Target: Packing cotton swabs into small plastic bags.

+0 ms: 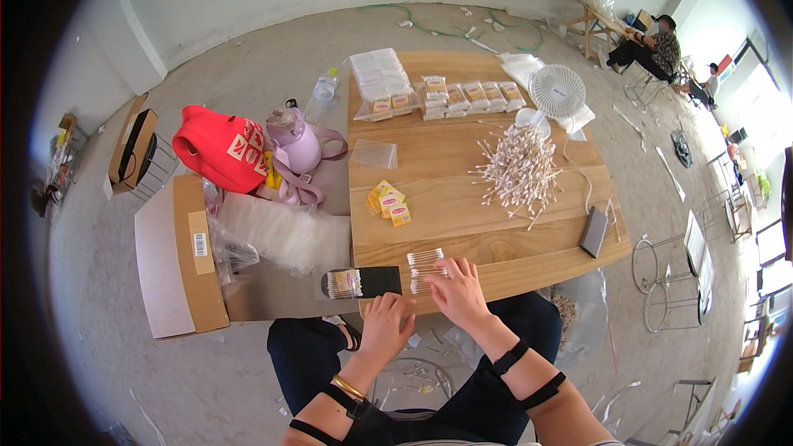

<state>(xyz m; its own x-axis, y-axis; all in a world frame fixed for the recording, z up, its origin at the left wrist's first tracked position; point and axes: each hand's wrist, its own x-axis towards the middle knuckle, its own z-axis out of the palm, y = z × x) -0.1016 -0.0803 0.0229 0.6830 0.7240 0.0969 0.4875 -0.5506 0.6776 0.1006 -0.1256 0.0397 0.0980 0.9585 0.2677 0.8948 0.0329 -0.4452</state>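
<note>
We're in a bare room with a concrete floor, sitting at a wooden worktop (462, 157) that's pretty loaded up. Our right hand (457, 291) sits on a small bunch of cotton swabs (424, 268) at the near edge, fingers spread flat over them, so its grip is open rather than pinched around anything. Our left hand (387, 320) rests at the worktop edge just beside it, fingers curled loosely; we can't tell whether its grip has hold of anything. Just left of the hands there's a black tray (382, 281) with another swab bundle (344, 283) lying at its left end.

Further out, a big loose pile of swabs (519, 169) sits right of centre, a few yellow labels (389, 201) to the left, rows of packed bags (471, 97) at the far side, and a small white fan (556, 92). A red bag (219, 147) and a cardboard box (178, 258) sit off to the left.
</note>
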